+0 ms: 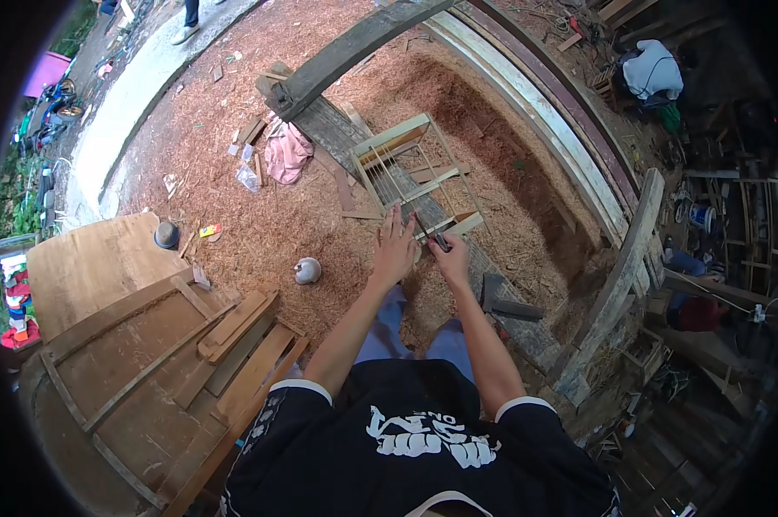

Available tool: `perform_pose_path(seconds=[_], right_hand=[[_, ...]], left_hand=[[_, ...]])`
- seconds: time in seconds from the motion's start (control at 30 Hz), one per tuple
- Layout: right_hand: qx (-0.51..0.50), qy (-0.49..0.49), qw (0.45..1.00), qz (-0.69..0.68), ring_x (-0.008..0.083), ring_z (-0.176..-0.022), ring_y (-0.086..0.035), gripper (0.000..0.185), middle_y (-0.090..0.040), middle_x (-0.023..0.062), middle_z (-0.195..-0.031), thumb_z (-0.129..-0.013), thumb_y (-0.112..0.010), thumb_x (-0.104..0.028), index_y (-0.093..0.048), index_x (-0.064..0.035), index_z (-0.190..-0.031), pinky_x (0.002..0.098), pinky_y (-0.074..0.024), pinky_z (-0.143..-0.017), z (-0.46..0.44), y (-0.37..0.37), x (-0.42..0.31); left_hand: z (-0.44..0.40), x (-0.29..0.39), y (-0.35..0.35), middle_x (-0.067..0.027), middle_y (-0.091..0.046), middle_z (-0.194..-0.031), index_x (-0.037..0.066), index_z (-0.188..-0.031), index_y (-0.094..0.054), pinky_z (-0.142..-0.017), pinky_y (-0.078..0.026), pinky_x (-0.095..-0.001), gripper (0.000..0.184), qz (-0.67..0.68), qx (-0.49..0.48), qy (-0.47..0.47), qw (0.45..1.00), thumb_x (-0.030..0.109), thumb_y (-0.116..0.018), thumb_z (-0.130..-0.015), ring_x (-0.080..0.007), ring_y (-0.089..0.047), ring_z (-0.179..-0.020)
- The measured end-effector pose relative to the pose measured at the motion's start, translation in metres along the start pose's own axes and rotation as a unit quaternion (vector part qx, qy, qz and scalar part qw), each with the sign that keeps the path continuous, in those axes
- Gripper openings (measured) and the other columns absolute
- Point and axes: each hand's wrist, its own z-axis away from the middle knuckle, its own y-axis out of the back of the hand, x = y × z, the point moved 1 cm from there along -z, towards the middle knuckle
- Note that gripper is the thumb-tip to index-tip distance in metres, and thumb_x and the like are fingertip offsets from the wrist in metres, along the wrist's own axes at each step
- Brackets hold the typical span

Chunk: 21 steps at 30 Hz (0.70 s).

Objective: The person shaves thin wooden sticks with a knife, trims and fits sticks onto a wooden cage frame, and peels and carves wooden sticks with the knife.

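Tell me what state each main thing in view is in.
Left hand, fingers extended, at wooden frame
Right hand, closed on dark tool
Wooden frame, open, over weathered plank
Pink cloth, crumpled on ground
Ground, strewn with shavings
Brown boards, loosely piled

pale yellow frame (394,136), dark tool (442,242), black shirt (342,435) with white print (419,444), pink cloth (286,155), grey plank (324,126)

Slim dark tool (441,240) — partly covered by right hand (450,261), type unclear; dark-trousered leg (192,13) — cut by top edge.
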Motion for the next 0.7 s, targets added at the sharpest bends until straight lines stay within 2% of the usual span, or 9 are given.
perform_pose_path(seconds=[0.2,0.37,0.5,0.7], right_hand=[[-0.003,-0.006,0.997,0.076,0.0288,-0.072,-0.063,0.024,-0.064,0.0143,-0.08,-0.081,-0.077,-0.022,-0.073,-0.0032,-0.095,0.0374,-0.0468,-0.068,0.0,0.001,-0.006],[0.028,-0.011,0.996,0.084,0.0314,-0.075,-0.064,0.027,-0.065,0.0147,-0.081,-0.081,-0.077,-0.027,-0.073,-0.0037,-0.094,0.0398,-0.0475,-0.067,-0.002,-0.006,-0.013],[0.03,0.004,0.992,0.12,0.0325,-0.077,-0.065,0.029,-0.066,0.0145,-0.084,-0.081,-0.077,-0.027,-0.072,-0.0028,-0.096,0.0403,-0.0485,-0.068,-0.011,-0.013,-0.013],[0.023,0.021,0.995,0.092,0.0323,-0.08,-0.065,0.029,-0.066,0.0146,-0.088,-0.083,-0.076,-0.027,-0.071,-0.0011,-0.097,0.0385,-0.0491,-0.07,-0.015,-0.017,-0.011]], left_hand=[[-0.001,0.002,0.0,-0.0159,-0.008,-0.165,0.018,-0.154,-0.035,-0.114,-0.023,-0.0597,0.065,0.002,-0.001,0.006,1.0,0.023,-0.056,-0.093,-0.0349,-0.013,-0.152],[-0.001,0.003,0.002,-0.0173,-0.009,-0.165,0.017,-0.153,-0.036,-0.114,-0.023,-0.0592,0.065,0.005,-0.008,0.003,1.0,0.022,-0.057,-0.092,-0.0367,-0.014,-0.151],[-0.003,0.002,-0.001,-0.0181,-0.01,-0.165,0.018,-0.154,-0.034,-0.115,-0.024,-0.0563,0.067,-0.003,0.006,-0.003,1.0,0.021,-0.058,-0.091,-0.0369,-0.015,-0.151],[-0.003,0.003,-0.001,-0.0182,-0.011,-0.164,0.019,-0.156,-0.028,-0.116,-0.025,-0.0536,0.073,-0.002,0.008,0.01,1.0,0.02,-0.06,-0.09,-0.0371,-0.016,-0.151]])
